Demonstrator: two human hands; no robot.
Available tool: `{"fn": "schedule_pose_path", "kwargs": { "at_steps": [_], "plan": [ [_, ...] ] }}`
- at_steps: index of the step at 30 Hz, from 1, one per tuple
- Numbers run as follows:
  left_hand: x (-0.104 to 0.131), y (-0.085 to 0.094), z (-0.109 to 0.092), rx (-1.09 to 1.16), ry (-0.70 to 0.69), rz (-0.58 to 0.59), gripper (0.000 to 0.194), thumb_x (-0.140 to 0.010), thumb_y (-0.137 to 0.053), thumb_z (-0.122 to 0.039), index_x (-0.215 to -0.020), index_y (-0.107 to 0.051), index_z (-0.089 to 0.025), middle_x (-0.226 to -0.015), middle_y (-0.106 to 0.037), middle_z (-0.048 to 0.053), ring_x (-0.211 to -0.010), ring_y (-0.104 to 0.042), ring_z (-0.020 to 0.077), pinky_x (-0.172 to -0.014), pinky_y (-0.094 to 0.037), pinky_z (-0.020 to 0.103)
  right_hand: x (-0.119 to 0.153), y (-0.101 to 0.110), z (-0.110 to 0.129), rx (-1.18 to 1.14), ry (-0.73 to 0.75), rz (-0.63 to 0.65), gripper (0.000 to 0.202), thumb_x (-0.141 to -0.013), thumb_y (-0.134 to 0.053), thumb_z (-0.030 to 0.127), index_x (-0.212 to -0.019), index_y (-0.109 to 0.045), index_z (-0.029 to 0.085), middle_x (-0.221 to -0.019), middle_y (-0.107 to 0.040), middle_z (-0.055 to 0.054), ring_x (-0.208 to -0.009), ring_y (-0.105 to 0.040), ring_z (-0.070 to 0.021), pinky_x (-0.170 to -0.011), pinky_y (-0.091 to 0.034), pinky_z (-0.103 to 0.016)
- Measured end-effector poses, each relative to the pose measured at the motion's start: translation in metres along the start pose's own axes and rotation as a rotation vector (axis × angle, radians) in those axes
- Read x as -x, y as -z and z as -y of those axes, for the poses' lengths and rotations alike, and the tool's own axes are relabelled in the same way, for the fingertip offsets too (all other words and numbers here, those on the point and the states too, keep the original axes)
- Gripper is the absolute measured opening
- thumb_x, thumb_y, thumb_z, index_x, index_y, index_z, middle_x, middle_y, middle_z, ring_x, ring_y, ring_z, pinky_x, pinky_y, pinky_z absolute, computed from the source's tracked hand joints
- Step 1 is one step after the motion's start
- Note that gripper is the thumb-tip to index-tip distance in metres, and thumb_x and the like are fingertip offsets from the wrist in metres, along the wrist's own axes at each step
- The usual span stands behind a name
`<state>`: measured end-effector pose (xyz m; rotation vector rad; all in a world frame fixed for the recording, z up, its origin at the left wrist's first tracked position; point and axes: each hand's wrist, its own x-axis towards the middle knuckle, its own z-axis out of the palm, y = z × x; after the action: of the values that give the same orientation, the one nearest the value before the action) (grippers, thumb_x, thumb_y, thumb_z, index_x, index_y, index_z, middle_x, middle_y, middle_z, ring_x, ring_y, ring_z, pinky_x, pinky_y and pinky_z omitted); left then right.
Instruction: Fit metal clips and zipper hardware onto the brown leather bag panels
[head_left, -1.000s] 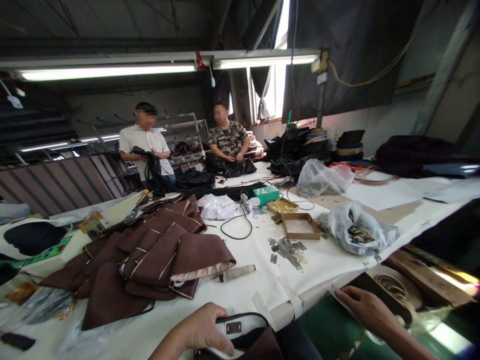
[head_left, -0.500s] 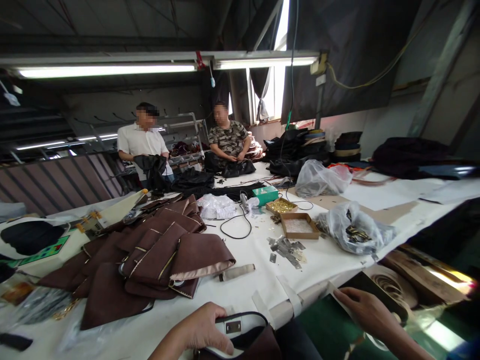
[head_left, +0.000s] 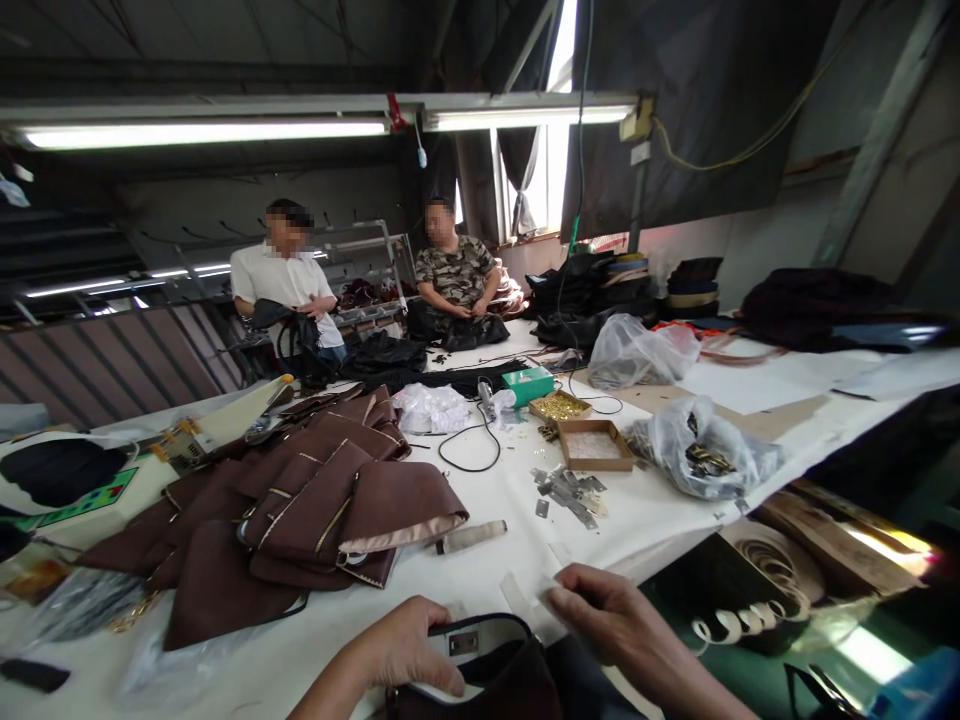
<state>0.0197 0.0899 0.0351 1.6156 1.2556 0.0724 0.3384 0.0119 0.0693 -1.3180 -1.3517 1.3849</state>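
At the table's front edge, my left hand is closed on the rim of a dark brown leather bag. The bag's mouth gapes upward, showing a pale inner band with a small metal plate on it. My right hand is just right of the bag, thumb and fingers pinched over the table edge. A whitish strip of tape, blurred, shows at its fingertips. Close by, another pale tape strip sticks to the table edge. The bag's lower part is out of frame.
Brown leather bags are heaped at left beside a pale machine. Metal plates, a cardboard tray and a plastic bag of hardware lie on the table. Below right is a coiled tape roll. Two people stand across the table.
My right hand has moved left from the tape roll to the table edge near the bag. The tape's loose end now curls by the roll. My left hand keeps its grip.
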Motion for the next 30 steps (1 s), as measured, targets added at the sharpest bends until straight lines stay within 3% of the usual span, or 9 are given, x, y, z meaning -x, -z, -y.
{"fn": "schedule_pose_path", "kwargs": {
  "at_steps": [4,8,12,19,24,30],
  "plan": [
    [0.007,-0.003,-0.004,-0.008,0.002,-0.023,0.052,-0.05,-0.093,-0.032,-0.098,-0.084,-0.015,-0.092,-0.077,0.001,-0.084,-0.064,0.0228,-0.069,-0.046,0.027,-0.017,-0.064,0.013,-0.016,0.181,0.196,0.048,-0.092,-0.07,0.065,-0.087,-0.068,0.017,-0.079,-0.058,0.0,-0.072,-0.047,-0.0134,-0.066,-0.039,-0.024],
    [0.017,-0.004,-0.009,-0.007,-0.029,-0.015,0.043,-0.054,-0.089,-0.027,-0.095,-0.084,-0.014,-0.078,-0.071,-0.002,-0.074,-0.059,0.0184,-0.065,-0.041,0.026,-0.027,-0.093,0.001,0.152,0.085,0.233,0.022,-0.092,-0.069,0.037,-0.089,-0.073,0.015,-0.075,-0.061,0.001,-0.072,-0.05,-0.0132,-0.066,-0.038,-0.024],
    [0.024,-0.007,-0.007,0.017,-0.045,-0.004,0.034,-0.065,-0.08,-0.028,-0.094,-0.084,-0.012,-0.075,-0.07,-0.001,-0.073,-0.057,0.018,-0.066,-0.04,0.027,-0.025,-0.093,-0.015,0.264,0.02,0.175,0.017,-0.092,-0.065,0.028,-0.087,-0.075,0.016,-0.072,-0.063,0.002,-0.07,-0.051,-0.0129,-0.062,-0.035,-0.023],
    [0.019,-0.007,0.014,0.166,-0.088,0.15,0.042,-0.083,-0.074,-0.042,-0.113,-0.081,-0.013,-0.105,-0.079,0.005,-0.094,-0.067,0.0237,-0.088,-0.048,0.031,-0.023,-0.077,-0.023,0.287,-0.039,0.143,0.027,-0.097,-0.065,0.039,-0.087,-0.076,0.017,-0.072,-0.069,0.001,-0.068,-0.057,-0.0136,-0.064,-0.039,-0.024],
    [0.015,-0.002,0.014,0.175,-0.091,0.184,0.045,-0.081,-0.075,-0.044,-0.113,-0.08,-0.012,-0.104,-0.08,0.007,-0.096,-0.069,0.0266,-0.09,-0.052,0.034,-0.028,-0.08,-0.024,0.428,-0.054,0.139,0.023,-0.098,-0.065,0.036,-0.089,-0.078,0.019,-0.076,-0.073,-0.001,-0.072,-0.063,-0.0152,-0.066,-0.04,-0.025],
    [0.02,0.0,0.004,0.12,-0.102,0.135,0.045,-0.076,-0.073,-0.04,-0.111,-0.081,-0.012,-0.099,-0.08,0.005,-0.096,-0.069,0.0269,-0.09,-0.054,0.035,-0.031,-0.089,-0.018,0.803,0.066,0.213,0.028,-0.104,-0.06,0.042,-0.108,-0.081,0.024,-0.097,-0.08,-0.004,-0.086,-0.069,-0.0196,-0.074,-0.039,-0.027]
  ]
}}
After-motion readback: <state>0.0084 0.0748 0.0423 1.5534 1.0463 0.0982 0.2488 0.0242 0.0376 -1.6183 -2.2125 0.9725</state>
